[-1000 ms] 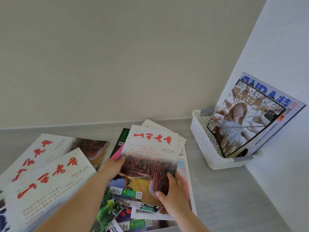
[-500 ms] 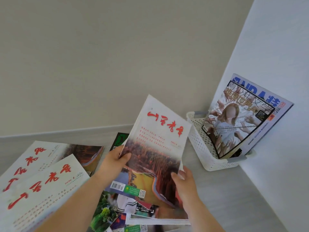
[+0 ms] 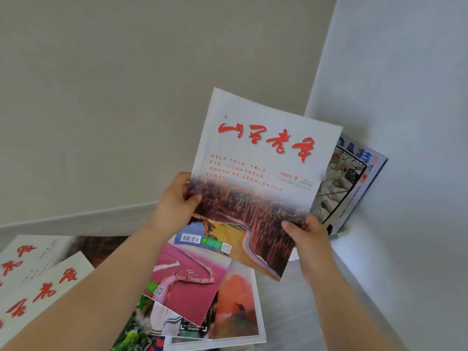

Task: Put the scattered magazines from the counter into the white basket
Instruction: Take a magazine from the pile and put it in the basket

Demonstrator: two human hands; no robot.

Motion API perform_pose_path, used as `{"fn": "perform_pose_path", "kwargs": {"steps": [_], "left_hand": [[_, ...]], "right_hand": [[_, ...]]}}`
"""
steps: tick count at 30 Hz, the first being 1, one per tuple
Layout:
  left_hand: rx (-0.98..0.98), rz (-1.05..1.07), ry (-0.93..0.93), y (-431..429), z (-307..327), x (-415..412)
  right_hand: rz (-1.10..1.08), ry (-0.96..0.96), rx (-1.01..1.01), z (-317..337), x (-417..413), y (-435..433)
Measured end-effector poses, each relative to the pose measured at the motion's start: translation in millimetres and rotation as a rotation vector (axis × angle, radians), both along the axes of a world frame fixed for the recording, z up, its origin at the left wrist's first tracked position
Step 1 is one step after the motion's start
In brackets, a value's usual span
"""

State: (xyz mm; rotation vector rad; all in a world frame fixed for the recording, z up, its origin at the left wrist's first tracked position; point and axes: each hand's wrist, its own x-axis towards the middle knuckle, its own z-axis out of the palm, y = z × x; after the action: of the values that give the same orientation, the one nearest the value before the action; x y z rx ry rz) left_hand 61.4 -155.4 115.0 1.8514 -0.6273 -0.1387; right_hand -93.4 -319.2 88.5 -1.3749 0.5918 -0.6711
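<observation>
Left grip: the left hand is closed on the left edge of a glossy white-topped magazine with red brush lettering and a reddish landscape photo, thumb on the cover, fingers hidden behind.
Right grip: the right hand pinches the same magazine at its lower right edge, thumb on the cover.
Held magazine: it is lifted clear of the counter, cover toward the camera, tilted with its top leaning right, in front of the corner where the two walls meet.
White basket: almost wholly hidden behind the held magazine; only a small pale curved part shows below the right hand, and I cannot tell more of it.
Already stored: a blue-bordered magazine with blue title letters leans against the right wall, partly covered by the held one.
Counter pile: a pink-covered magazine and an orange-covered one lie overlapped on the grey counter.
Far left: two white magazines with red lettering lie flat, overlapping.
</observation>
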Motion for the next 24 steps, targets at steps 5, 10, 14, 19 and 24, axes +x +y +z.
{"fn": "perform_pose_path", "kwargs": {"steps": [5, 10, 14, 19, 24], "left_hand": [[0.051, 0.101, -0.158, -71, 24, 7], [0.120, 0.082, -0.175, -137, 29, 20], [0.152, 0.041, -0.074, -179, 17, 24], [0.131, 0.058, 0.019, -217, 10, 34], [0.201, -0.022, 0.096, -240, -5, 40]], "right_hand": [[-0.223, 0.044, -0.303, 18, -9, -37], [-0.309, 0.096, -0.400, 14, -12, -78], [-0.326, 0.093, -0.347, 1, -8, -100], [-0.331, 0.066, -0.327, -18, 7, -117], [-0.304, 0.172, -0.360, -41, 10, -129]]}}
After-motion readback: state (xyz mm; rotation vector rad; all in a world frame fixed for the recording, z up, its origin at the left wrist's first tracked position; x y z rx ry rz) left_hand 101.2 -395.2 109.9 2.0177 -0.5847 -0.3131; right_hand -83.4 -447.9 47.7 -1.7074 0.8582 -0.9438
